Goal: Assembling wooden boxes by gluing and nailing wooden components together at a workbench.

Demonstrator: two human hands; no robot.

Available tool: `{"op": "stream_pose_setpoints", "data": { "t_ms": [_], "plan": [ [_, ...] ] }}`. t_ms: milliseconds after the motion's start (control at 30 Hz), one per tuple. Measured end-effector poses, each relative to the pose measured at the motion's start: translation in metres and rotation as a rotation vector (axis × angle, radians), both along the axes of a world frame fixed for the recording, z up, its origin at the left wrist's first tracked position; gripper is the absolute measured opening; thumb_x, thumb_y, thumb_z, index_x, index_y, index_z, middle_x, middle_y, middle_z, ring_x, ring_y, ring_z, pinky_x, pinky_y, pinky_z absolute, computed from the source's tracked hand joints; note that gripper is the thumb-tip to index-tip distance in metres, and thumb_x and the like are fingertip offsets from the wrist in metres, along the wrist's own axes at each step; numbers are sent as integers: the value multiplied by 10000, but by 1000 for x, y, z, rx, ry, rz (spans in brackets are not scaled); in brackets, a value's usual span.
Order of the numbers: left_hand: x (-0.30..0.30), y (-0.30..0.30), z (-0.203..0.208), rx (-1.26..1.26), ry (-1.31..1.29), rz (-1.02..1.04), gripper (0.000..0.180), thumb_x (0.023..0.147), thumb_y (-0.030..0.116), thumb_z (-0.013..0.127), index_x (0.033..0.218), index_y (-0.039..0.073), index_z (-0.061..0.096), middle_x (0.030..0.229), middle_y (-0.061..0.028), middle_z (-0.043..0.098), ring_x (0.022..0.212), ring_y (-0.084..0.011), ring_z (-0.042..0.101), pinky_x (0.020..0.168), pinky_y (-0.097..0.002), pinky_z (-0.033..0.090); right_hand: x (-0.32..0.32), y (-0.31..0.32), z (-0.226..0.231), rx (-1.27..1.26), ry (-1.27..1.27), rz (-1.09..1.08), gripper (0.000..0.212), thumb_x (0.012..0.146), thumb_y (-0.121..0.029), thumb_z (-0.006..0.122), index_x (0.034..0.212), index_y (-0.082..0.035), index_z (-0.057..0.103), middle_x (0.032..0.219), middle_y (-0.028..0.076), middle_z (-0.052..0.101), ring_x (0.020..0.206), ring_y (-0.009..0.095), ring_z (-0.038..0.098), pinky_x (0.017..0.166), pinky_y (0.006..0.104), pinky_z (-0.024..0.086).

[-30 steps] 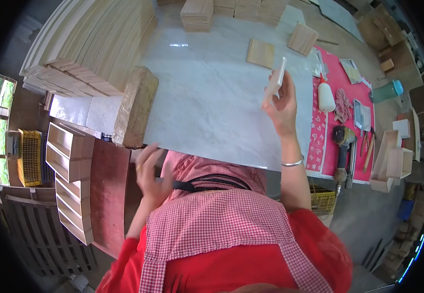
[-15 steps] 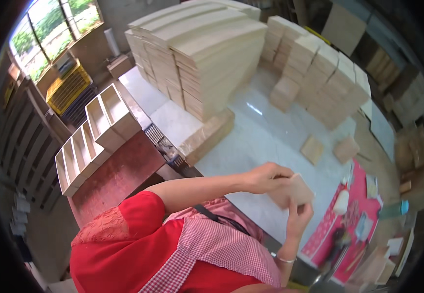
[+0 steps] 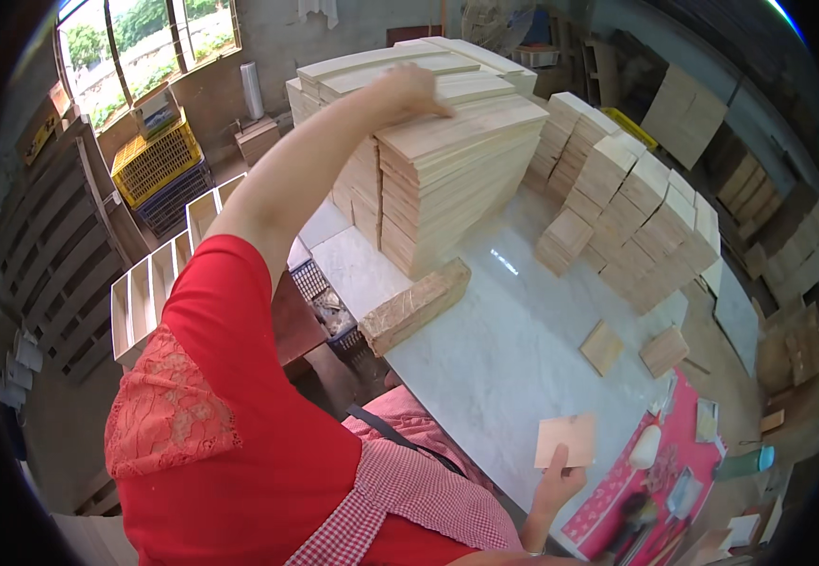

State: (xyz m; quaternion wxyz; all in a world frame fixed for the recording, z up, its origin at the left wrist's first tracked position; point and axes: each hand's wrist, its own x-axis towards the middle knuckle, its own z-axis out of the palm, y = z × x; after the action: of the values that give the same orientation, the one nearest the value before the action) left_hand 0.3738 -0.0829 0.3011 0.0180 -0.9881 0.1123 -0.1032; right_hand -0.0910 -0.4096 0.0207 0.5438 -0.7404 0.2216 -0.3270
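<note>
My left hand (image 3: 412, 92) is stretched far forward over the tall stack of pale wooden boards (image 3: 466, 179). Its fingers are extended and slightly blurred, lying on or just over a top board; whether they touch it I cannot tell. Near the table's front edge, my right hand (image 3: 560, 479) pinches a thin, square, pale tan piece (image 3: 565, 441) by its lower edge, thumb across its face. Whether this piece is wood or a stiff sheet is unclear. Farther off lie a small square wooden block (image 3: 603, 347) and another block (image 3: 664, 351).
A wrapped long block (image 3: 416, 307) lies along the left side of the white table (image 3: 485, 396). Rows of wooden blocks (image 3: 636, 217) stand at the back right. A pink mat (image 3: 608, 505) with small items is at right; a basket (image 3: 329, 302) sits left, below the table.
My left hand has let go of the square piece and moved up and forward to the board stack. My right hand, holding the piece, has moved lower.
</note>
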Motion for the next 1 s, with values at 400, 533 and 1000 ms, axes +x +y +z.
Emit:
{"op": "stream_pose_setpoints", "data": {
  "t_ms": [400,533,1000],
  "plan": [
    [21,5,12,-106,128,58,1032,561,680,803,1273,-38,600,1260,-217,629,1188,-348,585,1022,-423,447,3,22,14,-17,66,90,242,962,-148,625,1048,77,647,911,62,677,774,94,598,657,258,486],
    [-5,0,1,-85,-429,-93,1057,559,591,846,1336,-31,492,1182,-249,641,1153,-372,589,1002,-416,447,-1,20,16,1,57,83,247,959,-153,632,1049,76,652,914,64,681,774,101,601,660,266,488],
    [-207,-42,-83,-166,-390,-866,641,639,460,829,1098,88,581,1007,-83,587,962,-299,586,866,-416,412,-23,23,11,-100,78,-207,290,957,-188,666,1077,76,671,910,65,699,768,80,574,641,265,484]
  ]
}}
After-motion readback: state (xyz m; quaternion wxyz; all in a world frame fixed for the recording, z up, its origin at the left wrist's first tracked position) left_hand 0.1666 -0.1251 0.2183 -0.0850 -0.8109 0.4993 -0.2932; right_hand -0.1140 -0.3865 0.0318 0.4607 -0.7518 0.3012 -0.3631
